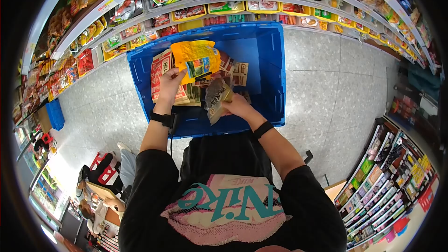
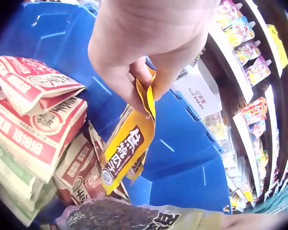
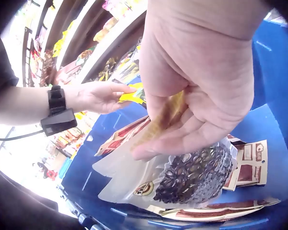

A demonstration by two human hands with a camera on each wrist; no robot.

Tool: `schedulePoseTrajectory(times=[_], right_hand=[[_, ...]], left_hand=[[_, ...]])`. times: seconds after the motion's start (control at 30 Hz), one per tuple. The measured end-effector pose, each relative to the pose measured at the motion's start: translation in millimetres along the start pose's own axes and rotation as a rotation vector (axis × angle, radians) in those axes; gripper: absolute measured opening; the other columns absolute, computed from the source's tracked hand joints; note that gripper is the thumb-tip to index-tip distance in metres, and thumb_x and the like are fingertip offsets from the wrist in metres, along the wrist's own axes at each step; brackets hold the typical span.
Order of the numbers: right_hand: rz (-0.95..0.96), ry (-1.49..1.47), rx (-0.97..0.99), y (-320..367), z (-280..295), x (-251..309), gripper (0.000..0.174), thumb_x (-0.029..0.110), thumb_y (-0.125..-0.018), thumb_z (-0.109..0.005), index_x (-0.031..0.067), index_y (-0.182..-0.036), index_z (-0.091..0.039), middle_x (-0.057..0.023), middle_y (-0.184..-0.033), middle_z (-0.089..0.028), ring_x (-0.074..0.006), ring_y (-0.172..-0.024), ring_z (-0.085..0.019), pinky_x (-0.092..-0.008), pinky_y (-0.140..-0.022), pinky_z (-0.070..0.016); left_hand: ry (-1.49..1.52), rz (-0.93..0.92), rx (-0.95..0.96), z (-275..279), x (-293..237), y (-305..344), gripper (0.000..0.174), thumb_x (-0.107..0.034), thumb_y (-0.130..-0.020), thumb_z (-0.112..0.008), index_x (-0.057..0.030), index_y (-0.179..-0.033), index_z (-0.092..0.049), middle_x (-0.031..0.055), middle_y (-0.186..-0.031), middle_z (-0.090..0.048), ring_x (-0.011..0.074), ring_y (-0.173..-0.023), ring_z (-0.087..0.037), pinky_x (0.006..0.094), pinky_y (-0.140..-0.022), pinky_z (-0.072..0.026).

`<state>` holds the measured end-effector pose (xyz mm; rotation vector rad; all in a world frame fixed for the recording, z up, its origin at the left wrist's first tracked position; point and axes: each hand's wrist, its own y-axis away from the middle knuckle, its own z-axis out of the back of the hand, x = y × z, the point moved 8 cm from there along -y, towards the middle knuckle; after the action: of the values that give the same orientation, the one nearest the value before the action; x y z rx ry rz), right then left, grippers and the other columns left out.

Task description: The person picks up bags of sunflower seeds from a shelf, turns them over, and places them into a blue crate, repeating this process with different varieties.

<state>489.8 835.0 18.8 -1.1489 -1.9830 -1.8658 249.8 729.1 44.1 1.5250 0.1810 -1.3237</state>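
Note:
The left hand pinches the edge of a yellow snack bag over the left part of a blue crate. In the left wrist view that bag hangs from the thumb and fingers. The right hand grips a clear bag of dark seeds by one end, above the crate's near side; the right wrist view shows the seeds through the film. Red and cream packets lie in the crate below, beside and partly under the held bags.
Shelves of packaged snacks curve along the crate's far side. Grey tiled floor lies to both sides. A smaller blue container stands at the left, another person is at the lower left, and a display rack stands at the right.

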Motion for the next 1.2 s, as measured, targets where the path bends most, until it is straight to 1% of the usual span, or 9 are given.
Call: schedulePoseTrajectory(times=[0.27, 0.3, 0.37, 0.53, 0.57, 0.7, 0.87, 0.93, 1.2], right_hand=[[-0.009, -0.183, -0.135, 35, 40, 2, 0.027, 0.010, -0.086, -0.061, -0.0134, -0.099, -0.059, -0.0204, -0.083, -0.068, -0.0264, -0.071, -0.072, -0.0291, -0.059, -0.0594], [0.014, -0.191, -0.175, 42, 48, 6, 0.027, 0.010, -0.087, -0.061, -0.0131, -0.100, -0.059, -0.0204, -0.082, -0.068, -0.0266, -0.071, -0.072, -0.0293, -0.059, -0.0594], [0.036, -0.197, -0.218, 51, 62, 11, 0.027, 0.011, -0.087, -0.061, -0.0129, -0.100, -0.059, -0.0204, -0.081, -0.068, -0.0268, -0.071, -0.072, -0.0294, -0.058, -0.0594], [0.039, 0.309, -0.344, 46, 97, 20, 0.029, 0.019, -0.081, -0.062, -0.0087, -0.092, -0.062, -0.0181, -0.073, -0.069, -0.0262, -0.068, -0.071, -0.0342, -0.064, -0.0575], [0.036, 0.309, -0.346, 42, 101, 22, 0.029, 0.019, -0.081, -0.062, -0.0087, -0.092, -0.062, -0.0181, -0.073, -0.069, -0.0262, -0.068, -0.071, -0.0342, -0.064, -0.0575], [-0.018, 0.575, -0.422, 19, 119, 20, 0.032, 0.027, -0.078, -0.062, -0.0044, -0.084, -0.066, -0.0180, -0.077, -0.069, -0.0318, -0.072, -0.069, -0.0393, -0.072, -0.0556], [-0.043, 0.729, -0.524, 2, 131, 28, 0.031, 0.029, -0.077, -0.064, -0.0017, -0.084, -0.067, -0.0180, -0.078, -0.069, -0.0352, -0.079, -0.068, -0.0417, -0.074, -0.0552], [0.138, 0.929, -0.693, 8, 132, 54, 0.026, 0.026, -0.079, -0.062, 0.0013, -0.084, -0.066, -0.0178, -0.079, -0.068, -0.0339, -0.075, -0.068, -0.0437, -0.070, -0.0549], [0.080, 1.058, -0.730, -25, 143, 75, 0.015, 0.016, -0.083, -0.057, 0.0072, -0.090, -0.067, -0.0181, -0.087, -0.069, -0.0350, -0.082, -0.068, -0.0437, -0.072, -0.0557]], left_hand=[[-0.042, -0.161, 0.184, -69, -59, 25, 0.010, -0.008, -0.087, -0.070, -0.0003, -0.092, -0.066, -0.0025, -0.076, -0.060, 0.0025, -0.067, -0.052, 0.0180, -0.057, -0.0406], [-0.090, -0.169, 0.223, -76, -53, 18, 0.011, -0.008, -0.089, -0.067, 0.0003, -0.096, -0.066, 0.0006, -0.084, -0.066, 0.0049, -0.075, -0.060, 0.0182, -0.065, -0.0465], [-0.081, -0.202, 0.252, -97, -48, 11, 0.012, -0.009, -0.088, -0.068, 0.0008, -0.095, -0.066, 0.0006, -0.083, -0.065, 0.0051, -0.074, -0.059, 0.0185, -0.064, -0.0460], [-0.215, -0.417, 0.229, -151, -49, 2, 0.021, -0.014, -0.082, -0.073, 0.0030, -0.092, -0.065, 0.0063, -0.076, -0.061, 0.0104, -0.064, -0.054, 0.0260, -0.058, -0.0438], [-0.403, -0.429, 0.212, -159, -48, -1, 0.024, -0.016, -0.081, -0.073, 0.0023, -0.093, -0.065, 0.0126, -0.083, -0.062, 0.0214, -0.070, -0.060, 0.0315, -0.064, -0.0474], [-0.503, -0.461, 0.169, -184, -28, -13, 0.023, -0.016, -0.080, -0.071, 0.0022, -0.091, -0.065, 0.0190, -0.093, -0.062, 0.0339, -0.086, -0.062, 0.0389, -0.075, -0.0494], [-0.505, -0.411, 0.140, -194, -19, -25, 0.023, -0.017, -0.080, -0.072, 0.0022, -0.091, -0.064, 0.0201, -0.093, -0.062, 0.0352, -0.087, -0.062, 0.0399, -0.077, -0.0496], [-0.488, -0.394, 0.142, -199, -17, -27, 0.023, -0.017, -0.080, -0.071, 0.0020, -0.091, -0.064, 0.0204, -0.094, -0.062, 0.0358, -0.087, -0.061, 0.0404, -0.077, -0.0496], [-0.521, -0.536, 0.014, -208, -28, -13, 0.018, -0.015, -0.079, -0.071, 0.0004, -0.087, -0.065, 0.0200, -0.092, -0.061, 0.0365, -0.086, -0.062, 0.0418, -0.077, -0.0503]])
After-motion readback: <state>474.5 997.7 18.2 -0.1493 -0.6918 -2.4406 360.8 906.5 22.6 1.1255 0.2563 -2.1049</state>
